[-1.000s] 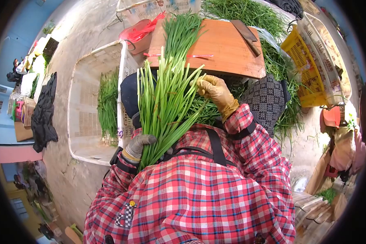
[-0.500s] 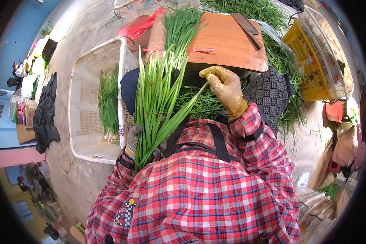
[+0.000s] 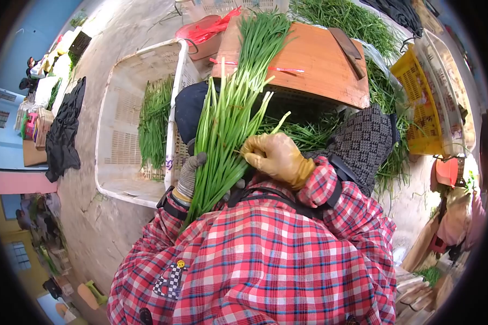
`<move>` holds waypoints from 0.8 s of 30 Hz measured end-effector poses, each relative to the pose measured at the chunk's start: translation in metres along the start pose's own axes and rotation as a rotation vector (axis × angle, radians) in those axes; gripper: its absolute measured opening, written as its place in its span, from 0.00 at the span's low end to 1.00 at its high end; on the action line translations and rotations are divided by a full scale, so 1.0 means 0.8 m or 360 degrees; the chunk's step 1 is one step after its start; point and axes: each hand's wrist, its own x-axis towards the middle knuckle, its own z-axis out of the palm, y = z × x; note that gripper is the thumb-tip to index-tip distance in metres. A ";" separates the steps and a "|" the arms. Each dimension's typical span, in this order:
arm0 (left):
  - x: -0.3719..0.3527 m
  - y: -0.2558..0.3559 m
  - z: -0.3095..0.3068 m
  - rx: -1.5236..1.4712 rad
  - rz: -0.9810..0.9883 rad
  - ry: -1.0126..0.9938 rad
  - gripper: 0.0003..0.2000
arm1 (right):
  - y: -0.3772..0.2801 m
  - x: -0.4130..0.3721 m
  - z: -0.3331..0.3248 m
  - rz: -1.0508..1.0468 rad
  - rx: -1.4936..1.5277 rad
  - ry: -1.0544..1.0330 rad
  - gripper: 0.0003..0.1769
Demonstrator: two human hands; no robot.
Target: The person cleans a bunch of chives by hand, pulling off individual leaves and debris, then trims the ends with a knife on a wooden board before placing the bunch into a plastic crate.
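Head view: plaid shirt nearest, then our two gloved hands, apart from each other, both at one bunch of long green stalks in front of our body. Left hand, grey glove, is wrapped round the bunch's lower left, thumb on top, grip firm. Right hand, yellowish glove, is curled at the bunch's right edge; we can't tell if it pinches anything. One pale stalk tip pokes out just above it

Bunch looks: narrow, flat blades, deep green at our end, paling to light green and near-white at the far tips. Tips uneven, a few stalks splayed right, thin brownish bits mid-bunch

Further out we've got a patterned knee right, white crate left with more greens inside, then the orange-brown board carrying a second bunch, a red strip and a cleaver. Yellow crate beyond on the right, loose heap of greens behind the board
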 end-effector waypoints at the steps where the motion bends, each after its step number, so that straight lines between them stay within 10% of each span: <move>1: 0.004 -0.001 0.002 0.0029 0.0077 0.0002 0.39 | -0.004 -0.004 -0.008 0.0025 0.0104 -0.0057 0.08; 5: 0.001 0.001 -0.003 -0.0074 0.0163 -0.0054 0.37 | -0.007 -0.038 -0.031 0.0171 0.0979 -0.0315 0.09; 8: 0.003 -0.007 -0.028 -0.0117 0.0277 0.0097 0.35 | -0.010 -0.063 -0.085 -0.0197 0.0702 -0.0442 0.10; 14: -0.003 -0.003 -0.016 -0.0169 0.0197 0.0148 0.28 | 0.048 -0.204 -0.228 -0.0124 0.0972 0.0695 0.16; 17: -0.004 -0.010 -0.053 -0.0181 0.0225 0.0457 0.25 | 0.117 -0.251 -0.271 0.0927 -0.0221 0.1106 0.24; 18: -0.001 -0.012 -0.051 -0.0179 0.0214 0.0446 0.25 | 0.205 -0.308 -0.283 0.1247 -0.1742 0.0925 0.21; 24: 0.006 -0.017 -0.051 -0.0089 0.0357 0.0553 0.27 | 0.041 -0.133 -0.177 0.0735 -0.0577 0.0951 0.14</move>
